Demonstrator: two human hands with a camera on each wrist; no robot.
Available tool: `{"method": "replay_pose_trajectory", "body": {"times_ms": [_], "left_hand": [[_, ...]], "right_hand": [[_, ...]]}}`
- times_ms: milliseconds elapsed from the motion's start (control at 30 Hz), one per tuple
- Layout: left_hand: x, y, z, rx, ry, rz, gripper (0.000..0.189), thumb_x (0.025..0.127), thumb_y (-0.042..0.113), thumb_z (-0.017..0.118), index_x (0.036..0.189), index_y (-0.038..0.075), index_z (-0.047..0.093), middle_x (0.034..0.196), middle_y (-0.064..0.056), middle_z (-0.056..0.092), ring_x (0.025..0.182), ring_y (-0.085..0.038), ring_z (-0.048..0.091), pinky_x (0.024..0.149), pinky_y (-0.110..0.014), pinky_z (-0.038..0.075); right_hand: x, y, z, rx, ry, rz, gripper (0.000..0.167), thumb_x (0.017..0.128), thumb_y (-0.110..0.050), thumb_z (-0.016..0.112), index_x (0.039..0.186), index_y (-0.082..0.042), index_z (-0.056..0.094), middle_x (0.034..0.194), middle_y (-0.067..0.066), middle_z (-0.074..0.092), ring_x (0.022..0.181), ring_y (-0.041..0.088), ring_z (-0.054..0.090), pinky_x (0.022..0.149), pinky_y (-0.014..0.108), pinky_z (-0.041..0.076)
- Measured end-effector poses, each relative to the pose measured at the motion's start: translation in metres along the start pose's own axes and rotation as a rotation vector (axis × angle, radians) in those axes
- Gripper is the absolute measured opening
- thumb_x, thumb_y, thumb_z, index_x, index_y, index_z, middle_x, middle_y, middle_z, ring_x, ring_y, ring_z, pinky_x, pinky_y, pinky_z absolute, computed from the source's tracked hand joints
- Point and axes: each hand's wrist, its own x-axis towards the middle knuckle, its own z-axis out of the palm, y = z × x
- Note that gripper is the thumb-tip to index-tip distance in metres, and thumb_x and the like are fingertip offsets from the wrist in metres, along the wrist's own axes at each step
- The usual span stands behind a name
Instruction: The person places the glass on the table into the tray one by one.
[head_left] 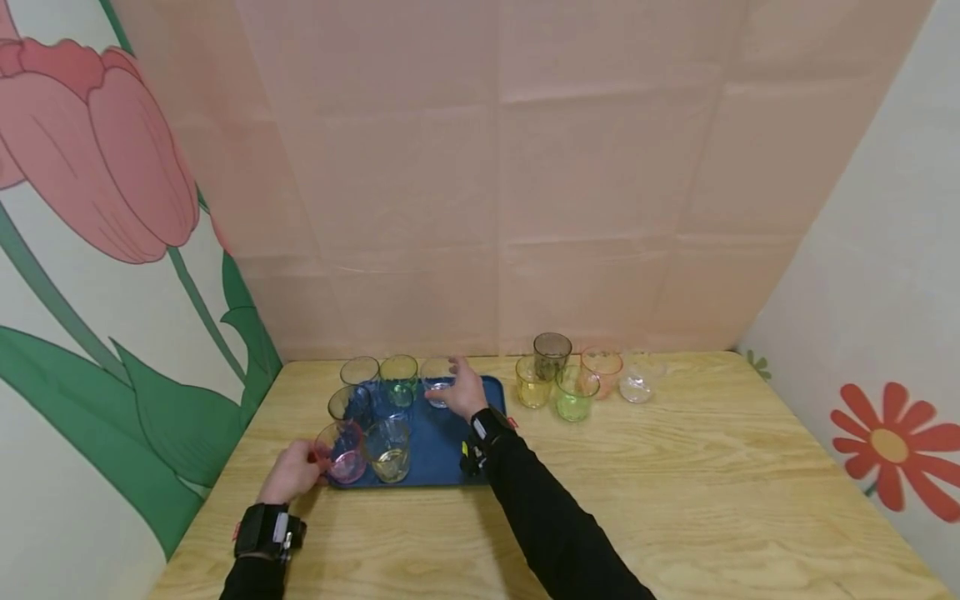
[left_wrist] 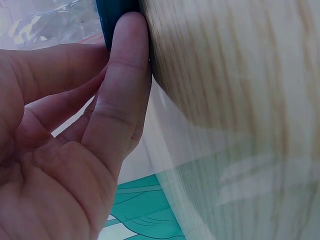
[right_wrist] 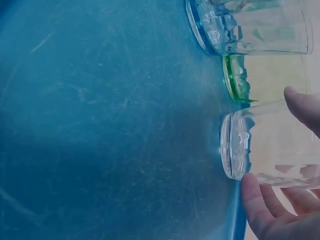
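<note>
A blue tray [head_left: 442, 454] lies on the wooden table and carries several tumblers. My right hand [head_left: 463, 390] reaches over the tray's far right corner and holds a clear glass [head_left: 437, 385] that stands on it. In the right wrist view my thumb [right_wrist: 257, 205] and a finger [right_wrist: 302, 107] lie on either side of the clear glass [right_wrist: 270, 145], beside a green glass [right_wrist: 260, 75]. My left hand [head_left: 294, 472] is at the tray's near left corner, next to a pink glass [head_left: 342, 452]. Its fingertips [left_wrist: 127, 35] pinch the tray's rim [left_wrist: 117, 15].
Off the tray, to its right, stand a yellow glass [head_left: 532, 383], a grey one [head_left: 552, 354], a green one [head_left: 576, 394], a pink one [head_left: 601, 369] and a clear one [head_left: 637, 379]. Painted walls close the table's left and right sides, a pink curtain the back.
</note>
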Motion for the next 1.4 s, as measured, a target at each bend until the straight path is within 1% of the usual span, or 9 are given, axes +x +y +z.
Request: {"method": "replay_pose_trajectory", "body": {"times_ms": [67,133,300,433,700,900,1067,1233,1400], "left_hand": [[0.0,0.0,0.0,0.002,0.001,0.009,0.008,0.091,-0.006,0.062,0.098,-0.009,0.065,0.085,-0.011,0.064,0.072,-0.02,0.062,0.064,-0.034,0.055],[0.0,0.001,-0.001,-0.001,0.0,0.013,0.007,0.091,-0.007,0.061,0.098,-0.009,0.065,0.085,-0.011,0.064,0.071,-0.02,0.062,0.063,-0.034,0.055],[0.0,0.0,0.0,0.0,-0.002,0.0,0.007,0.092,-0.007,0.061,0.098,-0.008,0.065,0.085,-0.011,0.063,0.071,-0.02,0.062,0.063,-0.034,0.055],[0.001,-0.001,0.0,0.005,-0.004,-0.017,0.008,0.093,-0.007,0.061,0.1,-0.008,0.065,0.086,-0.011,0.063,0.072,-0.021,0.062,0.064,-0.034,0.054],[0.0,-0.001,0.0,-0.001,-0.002,-0.008,0.009,0.092,-0.008,0.06,0.099,-0.008,0.065,0.086,-0.011,0.063,0.072,-0.02,0.061,0.064,-0.034,0.055],[0.001,0.0,0.001,-0.005,-0.006,-0.016,0.009,0.092,-0.009,0.06,0.1,-0.009,0.065,0.087,-0.012,0.064,0.072,-0.021,0.062,0.064,-0.034,0.056],[0.002,0.0,0.001,-0.004,-0.007,-0.027,0.01,0.093,-0.008,0.06,0.101,-0.008,0.065,0.088,-0.012,0.063,0.074,-0.022,0.061,0.064,-0.034,0.055],[0.002,-0.001,0.001,0.009,-0.004,-0.032,0.011,0.093,-0.007,0.06,0.103,-0.008,0.065,0.09,-0.012,0.063,0.076,-0.022,0.06,0.065,-0.035,0.054],[0.003,-0.001,0.001,0.015,-0.01,-0.037,0.012,0.094,-0.006,0.06,0.104,-0.008,0.065,0.09,-0.012,0.063,0.076,-0.022,0.06,0.066,-0.035,0.054]], "right_hand": [[0.002,-0.001,0.0,0.013,-0.007,0.012,0.078,0.086,-0.011,0.082,0.152,-0.006,0.039,0.148,0.021,0.049,0.128,0.041,0.053,0.092,0.052,0.051],[0.003,-0.001,0.0,0.058,-0.002,0.041,0.079,0.086,-0.009,0.081,0.152,-0.006,0.038,0.15,0.02,0.047,0.128,0.042,0.053,0.097,0.05,0.049],[0.004,-0.005,0.0,0.067,0.021,0.075,0.079,0.086,-0.009,0.081,0.152,-0.007,0.037,0.151,0.019,0.046,0.126,0.041,0.053,0.097,0.05,0.049],[0.006,-0.004,0.001,0.069,0.024,0.063,0.079,0.084,-0.008,0.082,0.15,-0.006,0.039,0.149,0.021,0.048,0.126,0.042,0.053,0.096,0.052,0.049],[0.008,-0.001,0.006,0.064,0.02,0.049,0.079,0.086,-0.009,0.081,0.151,-0.007,0.037,0.148,0.022,0.048,0.129,0.043,0.051,0.096,0.051,0.049],[0.008,0.0,0.005,0.043,0.011,0.027,0.082,0.087,-0.01,0.08,0.154,-0.006,0.034,0.147,0.024,0.048,0.13,0.043,0.05,0.097,0.05,0.049],[0.007,0.001,0.001,0.019,0.001,0.019,0.09,0.085,-0.012,0.082,0.157,-0.007,0.029,0.147,0.026,0.048,0.132,0.044,0.05,0.099,0.051,0.048],[0.005,0.002,-0.002,0.03,0.002,0.001,0.09,0.082,-0.006,0.084,0.155,-0.007,0.033,0.14,0.025,0.055,0.128,0.043,0.053,0.099,0.053,0.048],[0.002,0.003,-0.004,0.039,-0.01,0.0,0.087,0.079,0.0,0.084,0.152,-0.007,0.038,0.128,0.021,0.061,0.118,0.039,0.058,0.094,0.05,0.052]]}}
